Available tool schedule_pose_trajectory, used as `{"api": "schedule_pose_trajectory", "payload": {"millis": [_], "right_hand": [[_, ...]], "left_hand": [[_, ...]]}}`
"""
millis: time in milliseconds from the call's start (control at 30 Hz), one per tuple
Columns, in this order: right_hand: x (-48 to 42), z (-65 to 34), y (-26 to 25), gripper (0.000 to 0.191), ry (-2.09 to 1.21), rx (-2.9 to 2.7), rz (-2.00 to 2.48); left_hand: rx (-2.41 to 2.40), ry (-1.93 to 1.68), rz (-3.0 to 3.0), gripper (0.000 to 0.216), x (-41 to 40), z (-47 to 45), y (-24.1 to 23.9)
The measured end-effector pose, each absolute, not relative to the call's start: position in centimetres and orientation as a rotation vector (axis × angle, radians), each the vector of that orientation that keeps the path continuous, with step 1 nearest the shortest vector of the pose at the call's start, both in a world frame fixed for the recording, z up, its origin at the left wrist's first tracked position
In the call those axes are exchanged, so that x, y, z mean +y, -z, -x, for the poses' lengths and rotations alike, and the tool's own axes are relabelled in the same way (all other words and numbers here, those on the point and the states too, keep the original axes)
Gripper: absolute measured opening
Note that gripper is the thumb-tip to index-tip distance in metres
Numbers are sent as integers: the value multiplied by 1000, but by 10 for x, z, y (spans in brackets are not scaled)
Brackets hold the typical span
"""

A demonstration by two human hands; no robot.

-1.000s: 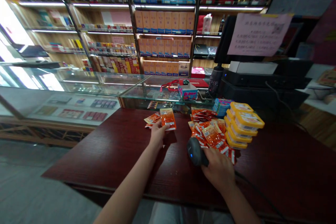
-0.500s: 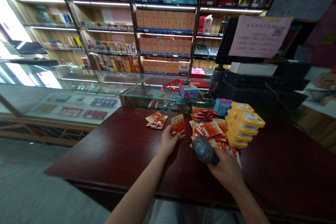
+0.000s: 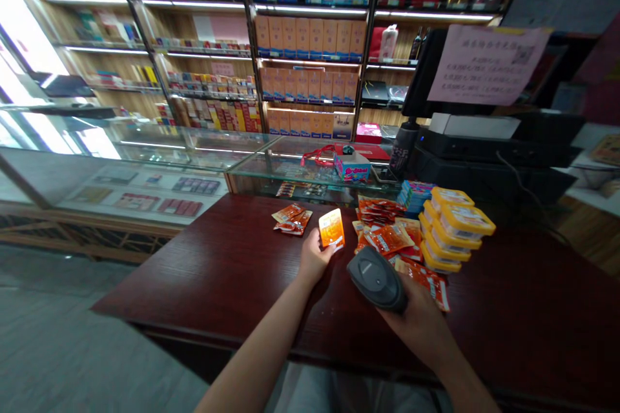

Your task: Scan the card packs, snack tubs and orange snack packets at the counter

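Observation:
My left hand (image 3: pixel 314 258) grips a small orange snack packet (image 3: pixel 332 230), held upright above the dark red counter (image 3: pixel 217 277). My right hand (image 3: pixel 419 319) is wrapped round a dark grey barcode scanner (image 3: pixel 376 277), whose head points toward that packet. Just right of the scanner lies a pile of orange snack packets (image 3: pixel 392 239). Two more orange packets (image 3: pixel 291 218) lie apart on the counter to the left of my left hand.
A stack of yellow-lidded tubs (image 3: pixel 455 229) stands right of the pile, with blue boxes (image 3: pixel 414 195) behind. A glass display case (image 3: pixel 194 155) runs along the far edge. A black till with a monitor (image 3: pixel 484 142) is at the right. Shelves of cartons (image 3: pixel 310 45) fill the back wall.
My left hand moved right from the small group of packets, carrying one packet toward the scanner. My right hand lifted the scanner and turned its head to the packet.

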State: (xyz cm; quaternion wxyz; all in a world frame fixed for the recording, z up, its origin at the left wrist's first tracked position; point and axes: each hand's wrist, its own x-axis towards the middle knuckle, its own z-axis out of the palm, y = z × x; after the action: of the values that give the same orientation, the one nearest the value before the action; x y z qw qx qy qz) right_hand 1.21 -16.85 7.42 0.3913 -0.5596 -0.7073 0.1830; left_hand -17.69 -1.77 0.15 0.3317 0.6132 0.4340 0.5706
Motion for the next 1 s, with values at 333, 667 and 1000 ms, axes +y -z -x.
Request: {"api": "schedule_pose_trajectory", "payload": {"millis": [333, 667, 1000], "right_hand": [[-173, -10, -72, 36, -387, -1796, 1407], [-175, -8, -67, 38, -581, -1582, 1410], [-182, -1, -73, 30, -1003, -1360, 1348]], "left_hand": [[1121, -1472, -1609, 34, -17, 178, 0], [1147, -1494, -1664, 40, -18, 179, -2], [1178, -1484, -1701, 35, -18, 179, 1]]}}
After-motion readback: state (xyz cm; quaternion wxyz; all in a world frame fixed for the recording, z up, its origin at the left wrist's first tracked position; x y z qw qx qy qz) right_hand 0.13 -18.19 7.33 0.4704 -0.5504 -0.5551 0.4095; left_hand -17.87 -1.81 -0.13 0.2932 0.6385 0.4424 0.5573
